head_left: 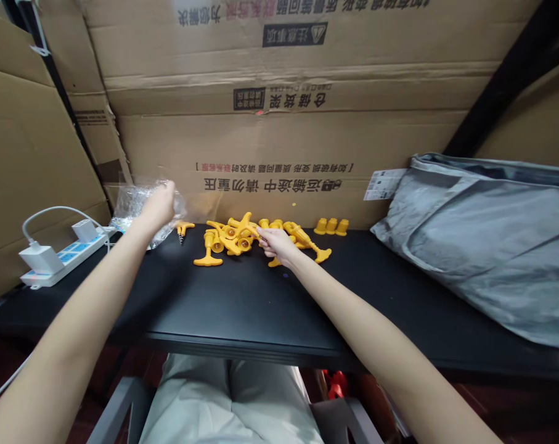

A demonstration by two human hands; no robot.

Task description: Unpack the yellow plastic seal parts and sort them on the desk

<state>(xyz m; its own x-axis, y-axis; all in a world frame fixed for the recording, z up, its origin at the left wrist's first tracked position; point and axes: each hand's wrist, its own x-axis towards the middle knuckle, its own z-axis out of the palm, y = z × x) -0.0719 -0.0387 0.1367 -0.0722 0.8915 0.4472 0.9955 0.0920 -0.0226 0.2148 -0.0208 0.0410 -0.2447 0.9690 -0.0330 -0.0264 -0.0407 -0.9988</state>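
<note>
At the back left of the table, my left hand [161, 202] is closed on a clear plastic bag [143, 200]. The crumpled film shows on both sides of the fist. My right hand [278, 243] reaches into a pile of yellow plastic corkscrews [228, 237], its thumb and finger pinching the handle of a corkscrew [249, 223]. Between the hands, a corkscrew with a bare metal spiral [181, 231] lies apart from the pile. Three yellow caps [331, 226] stand in a row to the right. My fingers hide some of the pieces.
A white power strip [71, 253] with plugged-in chargers and a cable lies at the left. At the right a large grey fabric bag [482, 246] covers part of the black table [242, 302]. Printed cardboard [279, 142] walls the back and left side.
</note>
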